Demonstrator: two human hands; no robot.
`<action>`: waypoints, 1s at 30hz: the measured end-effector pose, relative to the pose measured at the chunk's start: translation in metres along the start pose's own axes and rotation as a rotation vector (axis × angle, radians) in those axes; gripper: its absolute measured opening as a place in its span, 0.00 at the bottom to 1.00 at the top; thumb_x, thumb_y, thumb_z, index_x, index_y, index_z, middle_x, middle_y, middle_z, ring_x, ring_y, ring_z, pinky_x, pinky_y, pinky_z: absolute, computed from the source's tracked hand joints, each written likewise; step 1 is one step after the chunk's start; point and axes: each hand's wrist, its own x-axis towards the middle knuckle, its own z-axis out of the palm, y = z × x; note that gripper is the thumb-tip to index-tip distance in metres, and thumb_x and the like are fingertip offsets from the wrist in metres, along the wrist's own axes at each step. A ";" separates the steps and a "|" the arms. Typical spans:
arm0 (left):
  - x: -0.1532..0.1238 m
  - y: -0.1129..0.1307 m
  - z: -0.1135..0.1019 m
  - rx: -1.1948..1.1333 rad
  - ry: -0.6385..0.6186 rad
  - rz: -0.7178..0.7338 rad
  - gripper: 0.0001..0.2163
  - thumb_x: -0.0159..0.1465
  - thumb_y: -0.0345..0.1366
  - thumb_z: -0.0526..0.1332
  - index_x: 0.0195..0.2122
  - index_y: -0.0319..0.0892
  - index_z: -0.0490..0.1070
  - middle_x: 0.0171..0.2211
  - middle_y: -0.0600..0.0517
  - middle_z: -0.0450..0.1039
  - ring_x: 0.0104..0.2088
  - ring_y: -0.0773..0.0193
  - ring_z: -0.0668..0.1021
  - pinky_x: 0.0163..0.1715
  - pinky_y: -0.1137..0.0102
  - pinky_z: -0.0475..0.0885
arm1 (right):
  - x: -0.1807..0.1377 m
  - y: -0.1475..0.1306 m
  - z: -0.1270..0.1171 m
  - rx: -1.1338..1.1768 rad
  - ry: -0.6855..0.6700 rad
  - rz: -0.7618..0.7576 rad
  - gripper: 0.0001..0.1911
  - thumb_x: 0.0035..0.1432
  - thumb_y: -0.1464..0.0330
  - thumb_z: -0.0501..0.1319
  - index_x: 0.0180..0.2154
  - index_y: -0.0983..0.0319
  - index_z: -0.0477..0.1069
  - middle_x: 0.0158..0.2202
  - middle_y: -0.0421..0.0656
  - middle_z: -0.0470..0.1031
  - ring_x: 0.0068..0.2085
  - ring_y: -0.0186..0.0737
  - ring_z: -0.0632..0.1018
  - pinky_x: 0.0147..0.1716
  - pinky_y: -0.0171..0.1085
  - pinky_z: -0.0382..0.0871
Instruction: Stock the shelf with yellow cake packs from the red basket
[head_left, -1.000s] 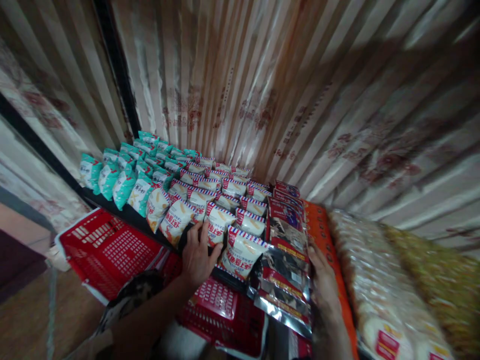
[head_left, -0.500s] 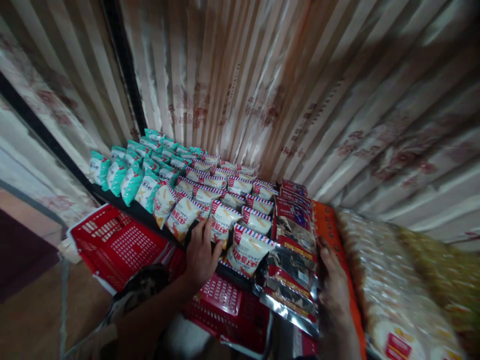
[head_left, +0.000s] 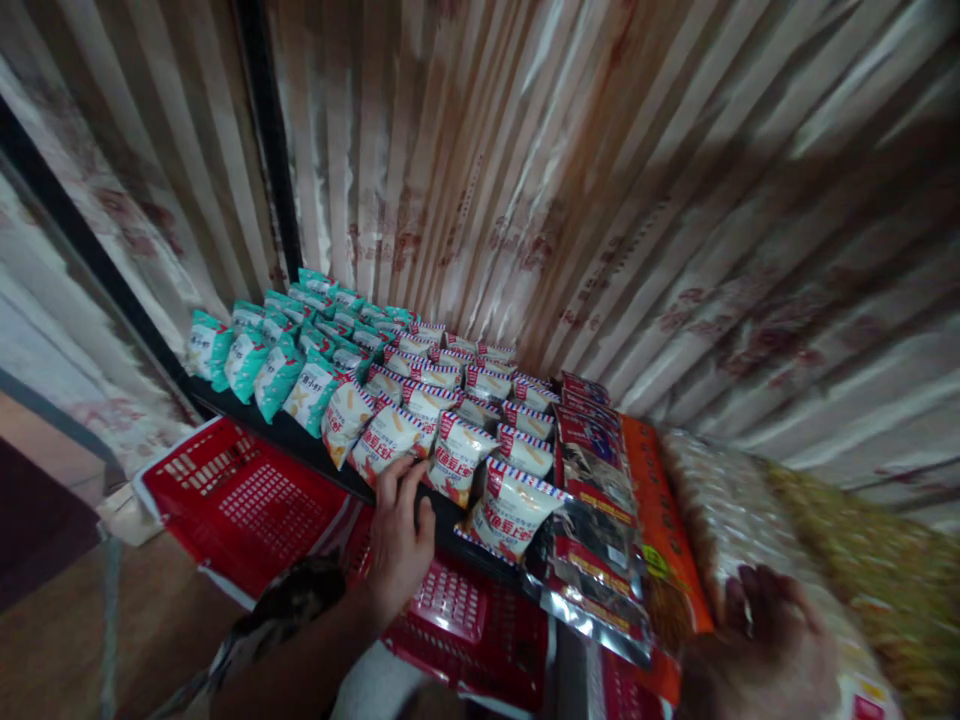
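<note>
My left hand (head_left: 401,540) is open at the front edge of the dark shelf (head_left: 442,512). Its fingertips reach the lower part of the front white snack bags (head_left: 459,458), which have red lettering and striped tops. Teal snack bags (head_left: 311,390) stand in rows to the left. My right hand (head_left: 776,625), somewhat blurred, is over a long clear-wrapped pack of pale round pieces (head_left: 720,500); its fingers look slightly bent and apart, with nothing visible in them. Between my hands lie dark red-and-silver packets (head_left: 592,560) and an orange packet (head_left: 656,500).
Red plastic baskets (head_left: 259,500) sit below the shelf front. A yellowish clear pack (head_left: 870,540) lies at the far right. Pleated floral curtain (head_left: 465,150) hangs behind the goods, with a dark upright post (head_left: 270,130) at the left.
My right hand has moved right, off the side of the dark packets and over the clear-wrapped pack. My left hand stays near the front white bags. The view has shifted slightly.
</note>
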 end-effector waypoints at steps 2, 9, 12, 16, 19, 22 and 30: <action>-0.001 0.003 0.001 -0.031 -0.026 0.019 0.20 0.60 0.24 0.50 0.53 0.44 0.61 0.53 0.45 0.57 0.55 0.59 0.63 0.54 0.60 0.64 | -0.016 -0.029 0.001 0.110 0.238 -0.080 0.26 0.48 0.63 0.53 0.51 0.61 0.65 0.54 0.49 0.66 0.55 0.56 0.67 0.56 0.58 0.56; 0.011 -0.002 -0.007 -0.131 0.119 -0.079 0.18 0.58 0.23 0.50 0.47 0.43 0.66 0.50 0.46 0.60 0.53 0.58 0.65 0.53 0.59 0.64 | -0.085 -0.106 0.050 -0.096 -0.280 -0.203 0.22 0.52 0.58 0.58 0.47 0.61 0.69 0.47 0.48 0.72 0.49 0.49 0.72 0.53 0.52 0.61; 0.015 -0.010 -0.014 -0.173 0.220 -0.192 0.17 0.58 0.23 0.50 0.46 0.42 0.66 0.49 0.45 0.59 0.52 0.57 0.66 0.51 0.59 0.66 | -0.101 -0.112 0.084 -0.137 -0.644 -0.301 0.21 0.53 0.58 0.58 0.47 0.59 0.69 0.47 0.46 0.72 0.46 0.44 0.73 0.47 0.46 0.67; 0.017 -0.017 -0.025 -0.211 0.304 -0.282 0.17 0.57 0.22 0.50 0.46 0.42 0.66 0.50 0.44 0.56 0.51 0.57 0.67 0.48 0.61 0.68 | -0.121 -0.113 0.119 -0.173 -0.838 -0.398 0.18 0.55 0.58 0.56 0.46 0.58 0.70 0.46 0.46 0.72 0.45 0.42 0.73 0.45 0.43 0.68; 0.017 -0.021 -0.031 -0.165 0.310 -0.291 0.17 0.57 0.22 0.51 0.46 0.42 0.66 0.50 0.44 0.56 0.53 0.55 0.64 0.51 0.59 0.65 | -0.138 -0.110 0.129 -0.186 -0.866 -0.430 0.17 0.56 0.59 0.56 0.43 0.58 0.72 0.44 0.46 0.73 0.45 0.43 0.73 0.46 0.44 0.67; 0.017 -0.028 -0.031 -0.135 0.332 -0.362 0.18 0.56 0.23 0.52 0.46 0.42 0.66 0.49 0.44 0.58 0.53 0.53 0.63 0.53 0.55 0.61 | -0.153 -0.104 0.125 -0.225 -0.923 -0.441 0.16 0.57 0.59 0.55 0.43 0.58 0.73 0.44 0.46 0.73 0.46 0.43 0.73 0.47 0.44 0.67; 0.013 -0.041 -0.027 -0.213 0.312 -0.502 0.21 0.56 0.25 0.54 0.52 0.42 0.62 0.52 0.43 0.56 0.54 0.52 0.62 0.55 0.55 0.59 | -0.191 -0.074 0.111 -0.252 -1.035 -0.369 0.14 0.57 0.62 0.55 0.43 0.58 0.73 0.45 0.46 0.74 0.48 0.45 0.73 0.50 0.48 0.66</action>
